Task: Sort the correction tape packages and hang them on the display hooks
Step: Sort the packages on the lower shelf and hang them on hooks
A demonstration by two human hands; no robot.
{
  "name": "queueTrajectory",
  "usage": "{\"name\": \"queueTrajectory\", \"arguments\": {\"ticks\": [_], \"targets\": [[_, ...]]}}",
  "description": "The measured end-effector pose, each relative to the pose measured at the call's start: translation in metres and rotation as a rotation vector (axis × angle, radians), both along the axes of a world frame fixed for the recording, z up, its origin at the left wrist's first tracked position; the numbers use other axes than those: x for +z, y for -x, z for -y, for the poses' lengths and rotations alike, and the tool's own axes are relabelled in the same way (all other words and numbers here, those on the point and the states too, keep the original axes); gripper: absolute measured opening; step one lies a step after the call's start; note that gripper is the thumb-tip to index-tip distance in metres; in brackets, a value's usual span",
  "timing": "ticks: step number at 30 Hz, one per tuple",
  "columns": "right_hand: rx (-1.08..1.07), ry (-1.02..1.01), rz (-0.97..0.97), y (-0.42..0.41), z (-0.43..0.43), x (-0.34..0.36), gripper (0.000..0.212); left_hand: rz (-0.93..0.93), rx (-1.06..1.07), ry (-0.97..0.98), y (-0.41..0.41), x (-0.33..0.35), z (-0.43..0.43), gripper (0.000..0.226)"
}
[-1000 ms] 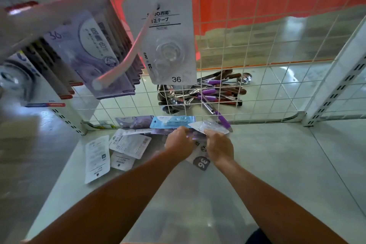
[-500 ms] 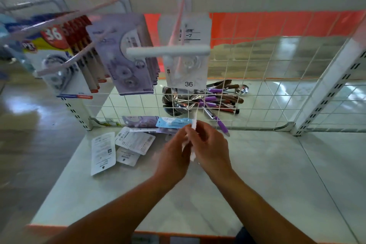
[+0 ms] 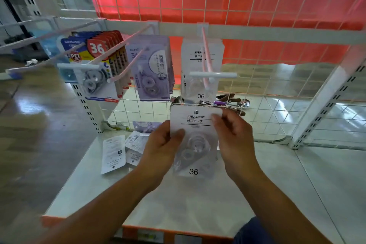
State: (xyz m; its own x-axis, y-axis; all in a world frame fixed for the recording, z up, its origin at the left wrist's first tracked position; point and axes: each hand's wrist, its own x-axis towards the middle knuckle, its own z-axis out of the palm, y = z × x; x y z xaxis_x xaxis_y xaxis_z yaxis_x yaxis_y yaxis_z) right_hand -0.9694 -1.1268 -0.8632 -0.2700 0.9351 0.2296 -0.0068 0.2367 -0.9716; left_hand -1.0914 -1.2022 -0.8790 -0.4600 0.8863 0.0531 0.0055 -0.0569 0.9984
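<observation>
Above white shelf (image 3: 257,194), your left hand (image 3: 160,150) and right hand (image 3: 235,138) each pinch one side of white-carded clear-blister correction tape package marked 36 (image 3: 195,144), upright, just below matching package on pink display hook (image 3: 207,59). Loose packages (image 3: 113,153) lie left.

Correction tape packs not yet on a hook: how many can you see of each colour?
White packs: 4 (one held pack between left hand and right hand; three lying packs on the shelf)
Lilac pack: 1, also lying on the shelf
Total: 5 in view; the hands may hide more.
</observation>
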Motion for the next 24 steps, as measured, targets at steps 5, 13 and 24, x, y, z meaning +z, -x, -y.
{"name": "queueTrajectory", "arguments": {"ticks": [5,13,24], "targets": [[0.075,-0.002,-0.181,-0.016,0.018,0.025,0.021,-0.018,0.035,-0.150,-0.009,0.034,0.011,0.015],[0.034,-0.126,-0.208,-0.022,0.023,0.048,0.019,-0.070,0.071,-0.242,-0.018,0.063,0.010,0.016],[0.060,-0.185,-0.189,-0.017,0.013,0.049,0.023,-0.130,0.117,-0.264,-0.013,0.064,0.004,0.016]]}}
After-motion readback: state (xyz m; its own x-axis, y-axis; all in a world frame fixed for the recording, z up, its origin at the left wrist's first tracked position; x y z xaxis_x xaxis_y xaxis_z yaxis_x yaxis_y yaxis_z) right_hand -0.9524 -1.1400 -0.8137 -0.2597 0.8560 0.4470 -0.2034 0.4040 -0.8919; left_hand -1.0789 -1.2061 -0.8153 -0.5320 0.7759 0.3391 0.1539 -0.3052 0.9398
